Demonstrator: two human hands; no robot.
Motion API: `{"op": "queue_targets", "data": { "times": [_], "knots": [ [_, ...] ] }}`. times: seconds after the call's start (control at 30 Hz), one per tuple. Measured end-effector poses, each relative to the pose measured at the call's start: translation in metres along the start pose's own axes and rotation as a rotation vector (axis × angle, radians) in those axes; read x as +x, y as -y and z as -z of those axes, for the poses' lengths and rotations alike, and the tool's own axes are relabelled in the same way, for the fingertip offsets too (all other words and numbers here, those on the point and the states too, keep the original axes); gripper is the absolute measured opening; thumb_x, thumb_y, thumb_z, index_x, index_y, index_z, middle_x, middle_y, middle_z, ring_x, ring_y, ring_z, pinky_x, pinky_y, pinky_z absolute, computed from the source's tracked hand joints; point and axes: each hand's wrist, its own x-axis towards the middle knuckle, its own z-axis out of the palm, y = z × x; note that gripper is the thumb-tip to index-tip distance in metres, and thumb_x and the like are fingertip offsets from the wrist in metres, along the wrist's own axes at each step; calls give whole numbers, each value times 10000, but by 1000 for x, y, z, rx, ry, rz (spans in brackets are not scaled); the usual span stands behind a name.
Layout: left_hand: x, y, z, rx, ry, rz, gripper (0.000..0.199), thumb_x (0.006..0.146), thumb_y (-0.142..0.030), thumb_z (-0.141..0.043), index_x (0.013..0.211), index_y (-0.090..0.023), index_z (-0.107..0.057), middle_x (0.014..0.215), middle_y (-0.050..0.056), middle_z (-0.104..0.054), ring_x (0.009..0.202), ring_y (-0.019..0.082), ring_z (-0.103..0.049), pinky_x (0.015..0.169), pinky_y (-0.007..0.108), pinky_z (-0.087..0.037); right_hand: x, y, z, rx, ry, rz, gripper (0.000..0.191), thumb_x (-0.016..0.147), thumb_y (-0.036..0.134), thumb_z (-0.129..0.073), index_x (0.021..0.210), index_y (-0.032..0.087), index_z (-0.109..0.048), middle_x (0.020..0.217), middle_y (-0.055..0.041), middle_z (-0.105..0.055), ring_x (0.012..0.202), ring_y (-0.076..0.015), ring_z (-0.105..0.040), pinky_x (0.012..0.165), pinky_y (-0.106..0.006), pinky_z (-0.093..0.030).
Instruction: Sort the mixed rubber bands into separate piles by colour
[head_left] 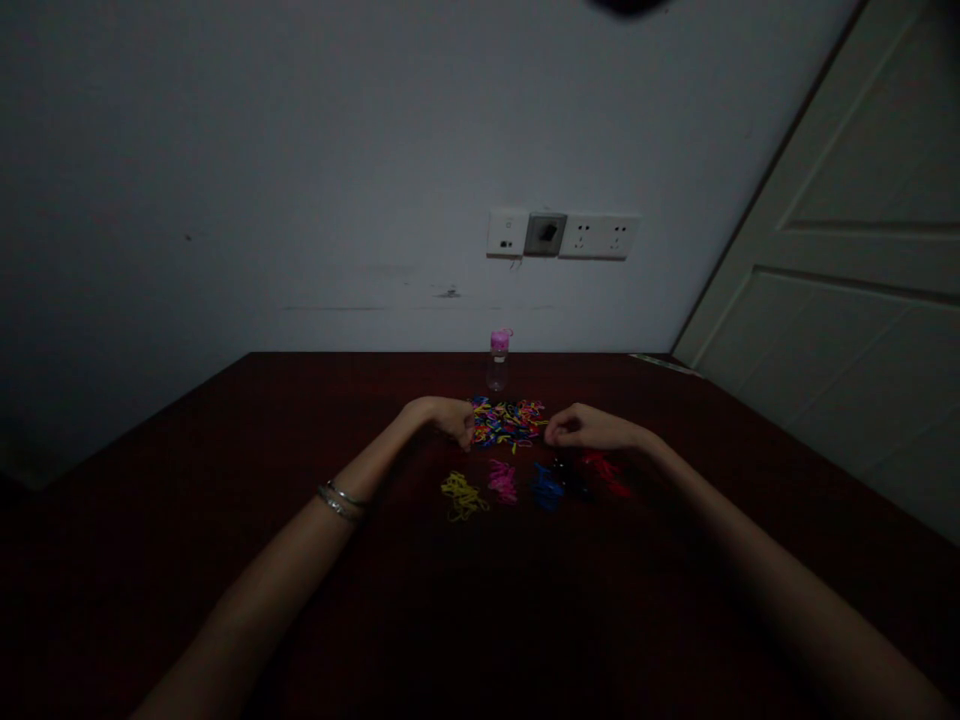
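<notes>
A pile of small mixed-colour rubber bands (506, 424) lies between my two hands on the dark red table. At the pile's left edge is my left hand (452, 418), its fingers curled in; whatever they pinch is too small and dark to name. My right hand (589, 428) is by the right edge, thumb and fingers pressed together, with a yellow band close to the fingertips. Nearer me lie sorted heaps: yellow bands (463, 497), pink bands (502, 481), blue bands (547, 487), a black heap (574, 476) and red bands (607, 473).
Behind the pile stands a clear bottle (496, 373) with a pink cap. The table (360, 620) meets a pale wall carrying sockets (598, 237) and a switch plate (545, 235). A panelled door (847, 270) is at the right, and a thin strip (666, 364) lies near the back right corner.
</notes>
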Motion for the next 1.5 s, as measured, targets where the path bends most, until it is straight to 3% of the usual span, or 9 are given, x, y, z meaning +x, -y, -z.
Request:
{"op": "queue_targets", "data": {
  "times": [0.17, 0.5, 0.73, 0.93, 1.17, 1.3, 1.5],
  "knots": [
    [2, -1, 0, 26, -39, -82, 97, 537, -154, -623, 632, -135, -612, 553, -35, -546, 538, 82, -452, 489, 177, -313, 0, -1, 0, -17, -32, 20, 256, 684, 307, -498, 778, 124, -650, 677, -31, -589, 586, -108, -480, 549, -232, -365],
    [2, -8, -3, 21, -45, -52, 95, 523, -105, -573, 600, -130, -622, 533, -20, -557, 515, 102, -453, 497, 205, -329, 1, -7, 4, -33, -114, 28, 245, 680, 279, -492, 790, 129, -652, 711, -38, -615, 619, -122, -509, 575, -233, -385],
    [-3, -6, 3, 12, -45, -101, 124, 535, -116, -568, 638, -135, -635, 540, -25, -557, 496, 90, -436, 489, 198, -314, 0, -6, 3, -56, 52, 44, 259, 675, 297, -555, 838, 130, -667, 705, -39, -626, 609, -118, -519, 554, -227, -386],
    [-17, -35, 5, -11, -149, -234, 139, 570, -112, -553, 675, -127, -643, 539, -31, -543, 506, 71, -441, 486, 174, -289, 0, 0, -2, -170, 137, 117, 256, 659, 319, -611, 850, 161, -676, 779, -31, -633, 682, -128, -547, 617, -227, -404],
    [-5, -78, -24, 62, -202, -440, 151, 632, -107, -525, 734, -129, -634, 564, -35, -517, 499, 61, -427, 480, 171, -284, 0, 2, -5, -244, 149, 120, 200, 647, 244, -612, 822, 177, -682, 807, -18, -634, 746, -139, -552, 695, -234, -401],
    [4, -81, -35, 74, -175, -488, 180, 651, -105, -535, 793, -141, -640, 602, -33, -534, 520, 63, -440, 494, 171, -292, 1, -2, -3, -249, 180, 139, 209, 655, 242, -608, 841, 180, -680, 805, -12, -636, 754, -138, -551, 711, -236, -396],
    [5, -77, -34, 52, -183, -499, 200, 658, -118, -539, 828, -128, -643, 596, -34, -526, 520, 65, -440, 494, 170, -299, 3, -2, -5, -251, 195, 167, 215, 657, 210, -592, 852, 172, -675, 821, -10, -637, 764, -135, -554, 729, -234, -393]
  ]
}}
